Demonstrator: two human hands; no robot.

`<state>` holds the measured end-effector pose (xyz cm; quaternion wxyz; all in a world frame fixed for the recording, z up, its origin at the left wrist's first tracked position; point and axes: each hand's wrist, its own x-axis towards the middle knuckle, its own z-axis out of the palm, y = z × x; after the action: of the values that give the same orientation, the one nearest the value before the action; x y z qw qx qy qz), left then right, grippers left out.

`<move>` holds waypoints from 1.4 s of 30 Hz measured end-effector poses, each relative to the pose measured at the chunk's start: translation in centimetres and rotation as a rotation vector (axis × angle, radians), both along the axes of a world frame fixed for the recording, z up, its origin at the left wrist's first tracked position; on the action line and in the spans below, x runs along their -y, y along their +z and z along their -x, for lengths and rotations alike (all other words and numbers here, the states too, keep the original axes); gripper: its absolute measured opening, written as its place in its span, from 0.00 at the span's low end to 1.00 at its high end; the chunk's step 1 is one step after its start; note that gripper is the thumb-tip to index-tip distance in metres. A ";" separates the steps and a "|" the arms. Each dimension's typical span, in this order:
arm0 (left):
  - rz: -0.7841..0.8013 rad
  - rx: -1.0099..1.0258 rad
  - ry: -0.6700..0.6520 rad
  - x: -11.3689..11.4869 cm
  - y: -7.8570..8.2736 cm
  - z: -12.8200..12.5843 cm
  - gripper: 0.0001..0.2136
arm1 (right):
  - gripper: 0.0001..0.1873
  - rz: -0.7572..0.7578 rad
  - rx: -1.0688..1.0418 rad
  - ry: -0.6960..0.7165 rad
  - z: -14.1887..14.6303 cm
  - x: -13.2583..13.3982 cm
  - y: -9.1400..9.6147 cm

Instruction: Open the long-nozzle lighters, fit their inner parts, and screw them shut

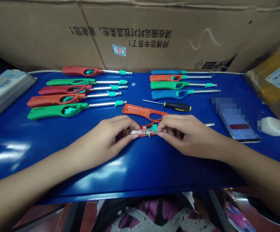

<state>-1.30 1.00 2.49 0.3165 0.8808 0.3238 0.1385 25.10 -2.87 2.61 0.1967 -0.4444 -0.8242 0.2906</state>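
Note:
A clear tube-shaped fuel tank [141, 131] lies level between my two hands. My left hand [113, 135] is closed in a pinch on its left end. My right hand [187, 135] is pinched shut at the other end, on a teal trigger [153, 128] beside the tank's valve; its exact grip is partly hidden. Just behind the tank is an open orange lighter half-shell [151, 123], mostly covered by my fingers. Its metal barrel [210, 124] shows past my right hand. The other orange half-shell [143, 111] lies loose behind my hands.
Several long lighters [55, 111] lie in a column at the left, others [170, 94] at the right. A screwdriver [177, 106], small screws [133, 84], a phone [238, 125] and a white mouse [274, 126] are on the blue table [120, 174]. A cardboard box [140, 19] stands behind.

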 end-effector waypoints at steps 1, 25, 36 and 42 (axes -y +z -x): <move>-0.002 0.000 0.000 0.0 0.0 0.0 0.08 | 0.05 -0.003 0.002 0.000 0.0 0.0 0.0; -0.007 0.007 0.000 0.0 0.0 0.1 0.10 | 0.04 -0.031 -0.017 0.014 -0.1 0.0 -0.4; -0.087 0.066 0.023 0.2 0.0 0.0 0.10 | 0.04 -0.143 -0.103 -0.028 0.0 -0.2 -0.5; -0.094 0.115 0.037 0.4 0.2 -0.1 0.10 | 0.05 -0.213 -0.136 -0.018 0.0 -0.3 -0.7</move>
<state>-1.19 0.60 2.68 0.2901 0.8791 0.3146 0.2099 25.10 -2.61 1.93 0.3008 -0.4076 -0.8312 0.2289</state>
